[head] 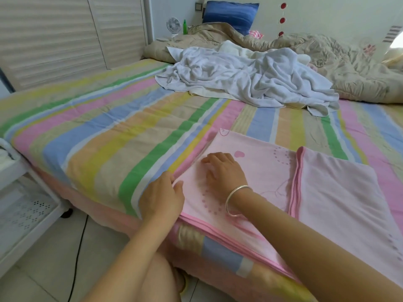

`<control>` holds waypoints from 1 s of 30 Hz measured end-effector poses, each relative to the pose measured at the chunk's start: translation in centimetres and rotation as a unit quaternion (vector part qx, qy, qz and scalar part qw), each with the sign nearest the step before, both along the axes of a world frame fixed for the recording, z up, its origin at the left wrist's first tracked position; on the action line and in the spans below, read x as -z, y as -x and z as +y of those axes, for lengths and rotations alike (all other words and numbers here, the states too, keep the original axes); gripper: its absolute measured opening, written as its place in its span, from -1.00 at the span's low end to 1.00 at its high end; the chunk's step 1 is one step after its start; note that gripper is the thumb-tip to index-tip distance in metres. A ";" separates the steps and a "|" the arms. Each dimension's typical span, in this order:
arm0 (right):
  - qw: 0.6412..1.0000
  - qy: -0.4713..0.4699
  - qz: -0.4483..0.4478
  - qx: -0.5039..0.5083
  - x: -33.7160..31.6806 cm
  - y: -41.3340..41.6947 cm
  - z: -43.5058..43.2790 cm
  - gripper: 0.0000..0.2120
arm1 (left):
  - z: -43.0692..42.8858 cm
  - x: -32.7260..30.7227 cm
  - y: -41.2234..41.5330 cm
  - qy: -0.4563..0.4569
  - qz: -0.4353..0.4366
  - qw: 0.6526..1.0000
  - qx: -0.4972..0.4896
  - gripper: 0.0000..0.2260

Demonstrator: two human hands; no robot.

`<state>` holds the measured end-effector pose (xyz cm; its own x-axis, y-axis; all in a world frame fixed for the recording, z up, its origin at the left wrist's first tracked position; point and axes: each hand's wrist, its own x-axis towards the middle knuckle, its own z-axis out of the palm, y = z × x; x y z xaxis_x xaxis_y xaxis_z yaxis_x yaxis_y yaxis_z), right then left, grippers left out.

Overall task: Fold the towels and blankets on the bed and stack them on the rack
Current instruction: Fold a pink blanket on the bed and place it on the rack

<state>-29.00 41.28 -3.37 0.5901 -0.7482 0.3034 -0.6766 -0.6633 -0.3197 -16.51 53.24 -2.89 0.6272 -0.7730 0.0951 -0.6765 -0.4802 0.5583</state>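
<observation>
Lower-centre, my left hand [162, 197] pinches the pink blanket [263, 177] by its edge, my right hand [222, 168] rests slack on top; I judge a tug could skew its layers.

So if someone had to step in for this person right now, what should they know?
Hands: the left hand pinches the left edge of the pink blanket; the right hand presses on top of it.
Things: the pink blanket lies partly folded at the near edge of the bed. The white towels lie crumpled farther up.
Done: this fold is under way.
Left: finish it, fold the white towels, stack everything on the rack at the left.
</observation>
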 end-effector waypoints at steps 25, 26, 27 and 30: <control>0.939 0.190 0.285 -0.019 -2.0 -3.5 -14.9 -0.82 | -0.7 1.9 -3.0 -0.050 0.111 0.992 0.037 -0.72; 0.937 0.188 0.294 -0.022 -1.7 -3.5 -15.1 -0.81 | -0.7 1.9 -2.9 -0.055 0.107 0.992 0.039 -0.73; 0.940 0.178 0.291 -0.026 -1.6 -3.5 -15.2 -0.79 | -0.7 1.9 -2.8 -0.061 0.098 0.993 0.038 -0.75; 0.939 0.150 0.302 -0.067 -1.5 -3.6 -15.8 -0.64 | -0.5 1.9 -2.6 -0.057 0.084 0.995 0.025 -0.76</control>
